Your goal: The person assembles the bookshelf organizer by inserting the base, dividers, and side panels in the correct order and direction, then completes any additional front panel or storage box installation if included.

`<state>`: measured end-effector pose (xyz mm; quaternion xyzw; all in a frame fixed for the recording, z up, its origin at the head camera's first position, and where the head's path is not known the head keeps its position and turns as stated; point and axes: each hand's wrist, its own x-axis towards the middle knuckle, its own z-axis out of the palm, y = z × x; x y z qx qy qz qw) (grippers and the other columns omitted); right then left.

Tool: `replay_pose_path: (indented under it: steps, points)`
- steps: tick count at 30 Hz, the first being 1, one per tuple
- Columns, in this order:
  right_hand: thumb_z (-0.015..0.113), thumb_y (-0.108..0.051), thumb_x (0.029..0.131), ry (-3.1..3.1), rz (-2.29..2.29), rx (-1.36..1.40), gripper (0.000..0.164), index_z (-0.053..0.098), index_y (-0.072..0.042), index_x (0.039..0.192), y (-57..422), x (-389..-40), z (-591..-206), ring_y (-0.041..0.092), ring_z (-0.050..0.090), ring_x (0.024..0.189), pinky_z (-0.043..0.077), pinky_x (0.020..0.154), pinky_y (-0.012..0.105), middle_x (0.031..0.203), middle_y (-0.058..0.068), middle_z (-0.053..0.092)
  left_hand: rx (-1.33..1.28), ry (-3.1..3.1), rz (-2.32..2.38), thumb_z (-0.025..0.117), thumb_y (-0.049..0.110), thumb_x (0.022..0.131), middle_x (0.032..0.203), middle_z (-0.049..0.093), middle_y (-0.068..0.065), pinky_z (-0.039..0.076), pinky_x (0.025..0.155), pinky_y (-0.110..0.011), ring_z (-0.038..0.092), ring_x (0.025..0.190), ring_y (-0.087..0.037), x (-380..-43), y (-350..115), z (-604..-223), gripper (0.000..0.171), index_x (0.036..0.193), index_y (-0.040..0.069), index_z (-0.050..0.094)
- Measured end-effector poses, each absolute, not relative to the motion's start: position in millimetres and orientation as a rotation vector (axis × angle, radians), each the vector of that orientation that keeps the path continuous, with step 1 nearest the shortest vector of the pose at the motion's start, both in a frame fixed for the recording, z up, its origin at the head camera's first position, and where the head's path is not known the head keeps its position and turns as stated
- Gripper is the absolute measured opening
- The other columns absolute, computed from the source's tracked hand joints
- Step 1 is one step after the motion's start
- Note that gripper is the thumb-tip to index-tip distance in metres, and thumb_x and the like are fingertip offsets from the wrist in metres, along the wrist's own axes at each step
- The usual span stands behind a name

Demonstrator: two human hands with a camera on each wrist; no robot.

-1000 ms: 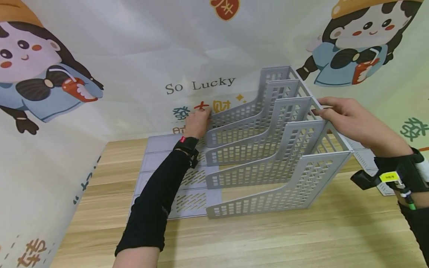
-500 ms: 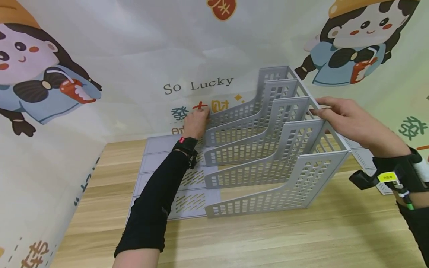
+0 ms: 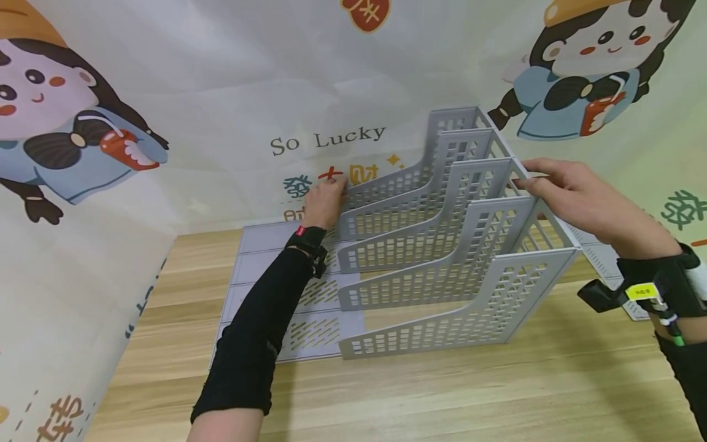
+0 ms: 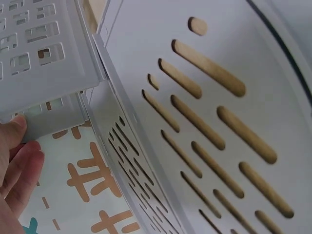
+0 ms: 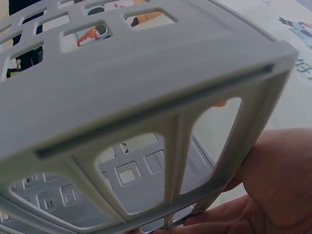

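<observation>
A grey plastic file rack (image 3: 487, 302) stands across the middle of the head view. Its perforated, stepped dividers are joined at the right by an open-slotted back. At the far divider's low front end, my left hand (image 3: 324, 204) pinches the panel's corner between thumb and fingers, as the left wrist view shows close up. My right hand (image 3: 577, 199) grips the back frame, with fingertips partly hidden behind the bars. Flat slotted base panels (image 3: 265, 236) extend leftward from beneath the dividers; my left forearm covers part of them.
The rack stands on a wood-grain table (image 3: 420, 399). A pale wall sheet (image 3: 232, 110) with cartoon figures and lettering rises right behind it. Another flat perforated panel (image 3: 604, 264) lies at the right, partly behind my right wrist.
</observation>
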<state>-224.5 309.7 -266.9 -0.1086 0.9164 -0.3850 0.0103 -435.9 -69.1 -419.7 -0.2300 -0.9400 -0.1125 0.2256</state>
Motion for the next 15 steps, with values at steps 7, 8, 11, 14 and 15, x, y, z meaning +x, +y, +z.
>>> replay_pose_path:
  steps: [7,8,11,14,15]
  points:
    - [0.034,-0.021,0.111,2.864,-1.213,-0.347,0.047,0.041,0.0,0.152,309.9,-224.6,-266.2,0.039,0.063,0.108,0.041,0.097,0.064,0.125,0.028,0.063,-0.648,-2.592,-0.322,0.072,0.017,0.097,0.097,0.069,-0.018,0.053,0.061,-0.051,0.065,0.077,-0.039,-435.4,-68.5,-419.1,0.017,0.098,0.006,0.059]
    - [0.035,-0.021,0.111,2.866,-1.212,-0.344,0.047,0.042,0.0,0.152,310.1,-224.5,-265.9,0.035,0.065,0.105,0.041,0.097,0.063,0.123,0.027,0.064,-0.649,-2.596,-0.322,0.072,0.018,0.097,0.097,0.069,-0.017,0.053,0.061,-0.051,0.065,0.077,-0.039,-435.7,-68.3,-419.0,0.017,0.098,0.006,0.059]
    - [0.036,-0.022,0.111,2.87,-1.21,-0.335,0.046,0.043,-0.001,0.151,311.0,-224.2,-265.3,0.021,0.067,0.097,0.043,0.095,0.06,0.119,0.024,0.067,-0.651,-2.607,-0.334,0.072,0.018,0.097,0.095,0.068,-0.017,0.053,0.061,-0.05,0.065,0.077,-0.039,-436.5,-68.3,-418.8,0.018,0.098,0.006,0.059]
    - [0.036,-0.023,0.111,2.873,-1.201,-0.324,0.046,0.044,-0.002,0.151,311.3,-224.2,-265.4,0.013,0.066,0.092,0.044,0.093,0.057,0.118,0.022,0.068,-0.645,-2.619,-0.347,0.071,0.018,0.097,0.093,0.067,-0.015,0.052,0.059,-0.049,0.064,0.076,-0.039,-437.5,-68.8,-419.3,0.018,0.097,0.007,0.057]
    - [0.037,-0.023,0.11,2.875,-1.194,-0.322,0.046,0.044,-0.002,0.151,311.3,-224.2,-265.4,0.012,0.066,0.091,0.045,0.093,0.055,0.119,0.022,0.068,-0.643,-2.622,-0.352,0.071,0.019,0.097,0.092,0.067,-0.015,0.051,0.059,-0.049,0.064,0.075,-0.038,-437.7,-69.2,-419.6,0.018,0.097,0.007,0.057]
